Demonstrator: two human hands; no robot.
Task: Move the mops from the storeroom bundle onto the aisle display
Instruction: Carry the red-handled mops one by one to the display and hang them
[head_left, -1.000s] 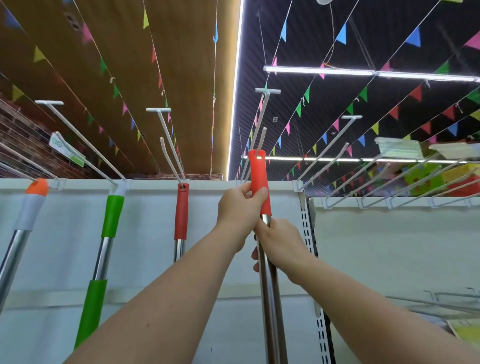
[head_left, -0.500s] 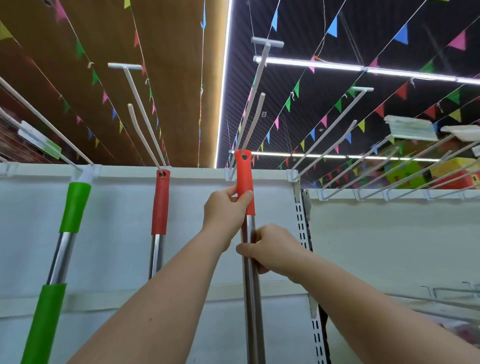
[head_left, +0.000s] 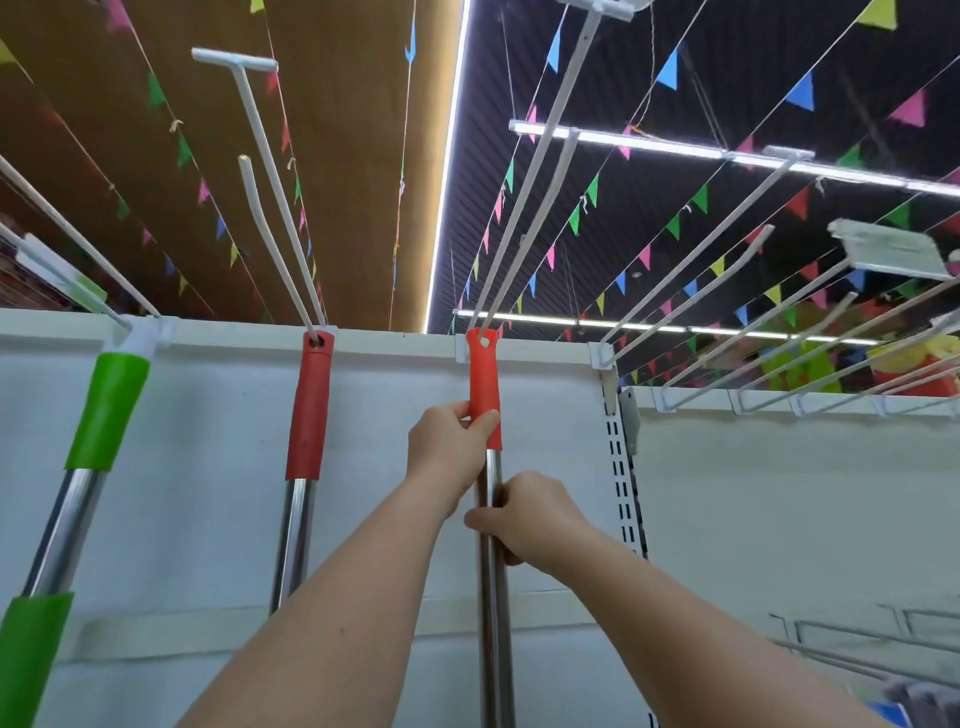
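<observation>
A mop with an orange-red grip (head_left: 483, 379) and steel pole (head_left: 494, 613) stands upright at the centre of the white display panel (head_left: 208, 467). Its top hole sits at the base of a long white hook (head_left: 524, 176). My left hand (head_left: 447, 447) grips the lower end of the orange-red grip. Just below, my right hand (head_left: 524, 519) holds the steel pole. To the left, a dark red-handled mop (head_left: 310, 405) hangs on its own hook (head_left: 270, 182). Further left hangs a green-handled mop (head_left: 106, 410).
More white hooks (head_left: 727, 291) jut out at the right, several of them bare, over a second white panel (head_left: 779, 519). A slotted upright (head_left: 621, 467) divides the two panels. Wire hooks (head_left: 852, 639) show at the lower right. Bunting and strip lights hang overhead.
The orange-red mop handle has gone back along the hook to the panel's top edge. My hands have stayed on the grip and the pole. The view has shifted right.
</observation>
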